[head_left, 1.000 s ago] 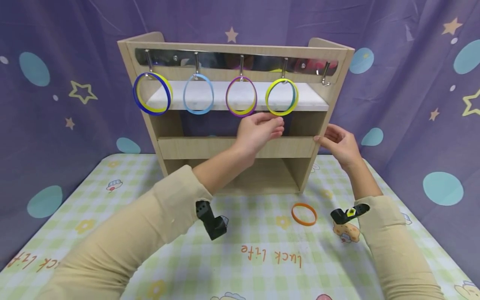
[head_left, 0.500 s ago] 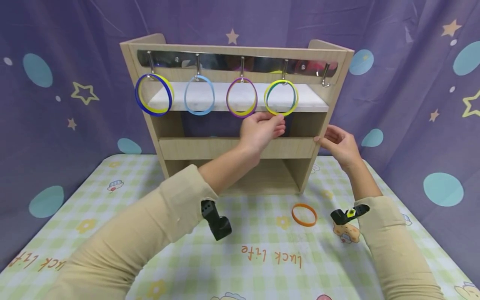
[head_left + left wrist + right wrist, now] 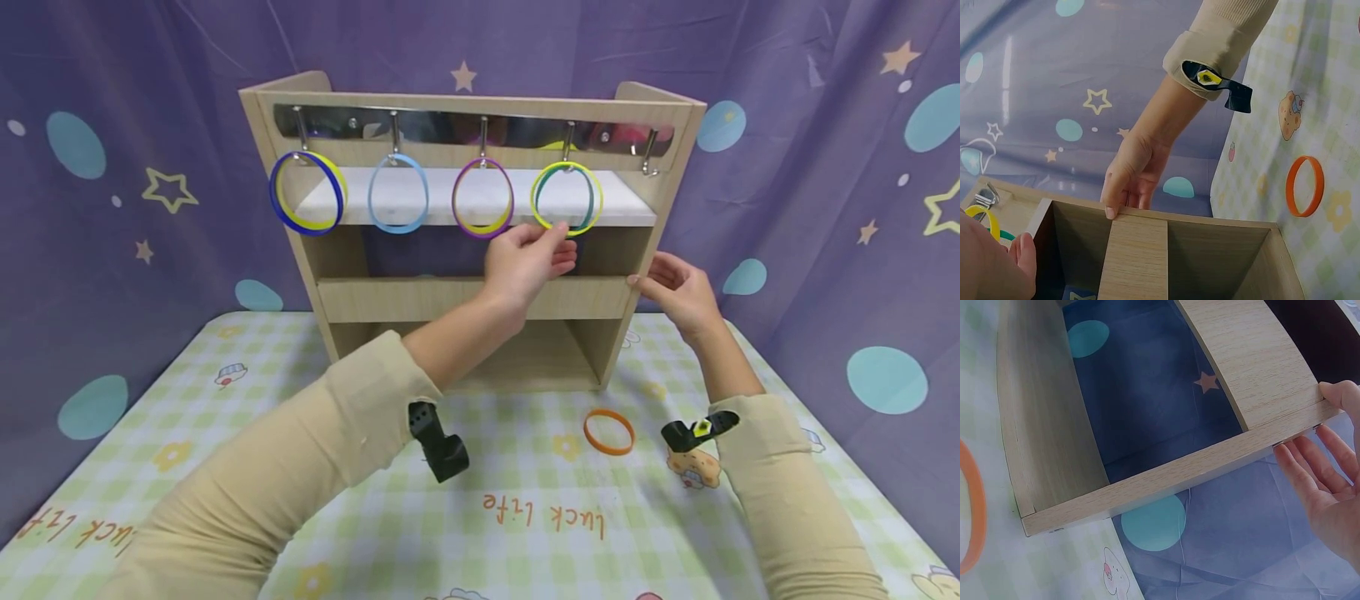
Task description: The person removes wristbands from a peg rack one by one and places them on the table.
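My left hand (image 3: 521,271) pinches the lower edge of a yellow silicone wristband (image 3: 601,200), its thumb in front of the band. Behind that one hangs a teal wristband (image 3: 592,202), both on the fourth hook of a metal rail (image 3: 438,123). In the left wrist view, the left hand's fingers show at the lower left beside the two bands. My right hand (image 3: 682,296) grips the right side panel of a wooden shelf unit (image 3: 420,300). Its thumb lies on the panel's front edge and its fingers on the outer face, as the right wrist view shows.
Blue (image 3: 309,229) and yellow bands share the first hook. A light-blue band (image 3: 397,229) hangs second, then purple (image 3: 453,198) and yellow bands. The rightmost hook (image 3: 649,158) carries no band. An orange wristband (image 3: 611,452) lies on the checked tablecloth (image 3: 517,450).
My left hand has shifted slightly right, its thumb now over the yellow band's lower edge. The yellow band stands a little farther from the teal one. My right hand stays put.
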A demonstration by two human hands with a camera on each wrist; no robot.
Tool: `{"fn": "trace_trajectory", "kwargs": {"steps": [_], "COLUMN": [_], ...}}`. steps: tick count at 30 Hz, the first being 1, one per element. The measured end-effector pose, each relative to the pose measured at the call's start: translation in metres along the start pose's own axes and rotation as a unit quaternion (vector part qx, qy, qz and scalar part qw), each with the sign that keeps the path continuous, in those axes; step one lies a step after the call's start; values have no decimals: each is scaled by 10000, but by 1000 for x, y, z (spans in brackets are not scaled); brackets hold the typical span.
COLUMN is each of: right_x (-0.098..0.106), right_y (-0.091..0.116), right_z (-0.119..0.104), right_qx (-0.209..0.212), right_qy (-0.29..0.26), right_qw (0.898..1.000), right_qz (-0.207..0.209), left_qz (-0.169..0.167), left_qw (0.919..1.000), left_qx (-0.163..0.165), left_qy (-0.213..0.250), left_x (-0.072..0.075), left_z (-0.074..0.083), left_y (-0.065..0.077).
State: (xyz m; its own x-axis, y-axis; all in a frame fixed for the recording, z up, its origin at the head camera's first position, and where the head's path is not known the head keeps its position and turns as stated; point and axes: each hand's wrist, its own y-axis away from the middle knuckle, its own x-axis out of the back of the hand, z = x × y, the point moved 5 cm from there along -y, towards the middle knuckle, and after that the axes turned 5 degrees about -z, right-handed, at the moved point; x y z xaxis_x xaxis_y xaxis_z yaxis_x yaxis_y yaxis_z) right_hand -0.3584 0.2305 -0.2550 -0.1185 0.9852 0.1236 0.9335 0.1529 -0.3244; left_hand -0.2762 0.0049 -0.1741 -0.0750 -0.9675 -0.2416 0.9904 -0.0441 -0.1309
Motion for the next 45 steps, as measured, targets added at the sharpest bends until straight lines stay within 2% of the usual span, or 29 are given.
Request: {"fn": "trace_trajectory", "kwargs": {"steps": [15, 24, 35, 45], "right_x": [0, -1, -1, -1], "right_y": [1, 1, 1, 1], "right_z": [0, 0, 1, 1], "right_qx": [21, 81, 99, 85], "right_qy": [-21, -72, -120, -101], "right_qw": [10000, 9999, 9999, 9999], "right_qz": [-13, -31, -38, -25], "left_qz": [132, 135, 234, 390], "left_qw": [9989, 9967, 9901, 9879], "left_qx": [-163, -446, -555, -748], "left_qy": [420, 660, 1271, 1301], "left_x": [2, 2, -3, -5], "left_z": [-1, -2, -3, -3], "left_y": [-1, -3, 0, 1]}}
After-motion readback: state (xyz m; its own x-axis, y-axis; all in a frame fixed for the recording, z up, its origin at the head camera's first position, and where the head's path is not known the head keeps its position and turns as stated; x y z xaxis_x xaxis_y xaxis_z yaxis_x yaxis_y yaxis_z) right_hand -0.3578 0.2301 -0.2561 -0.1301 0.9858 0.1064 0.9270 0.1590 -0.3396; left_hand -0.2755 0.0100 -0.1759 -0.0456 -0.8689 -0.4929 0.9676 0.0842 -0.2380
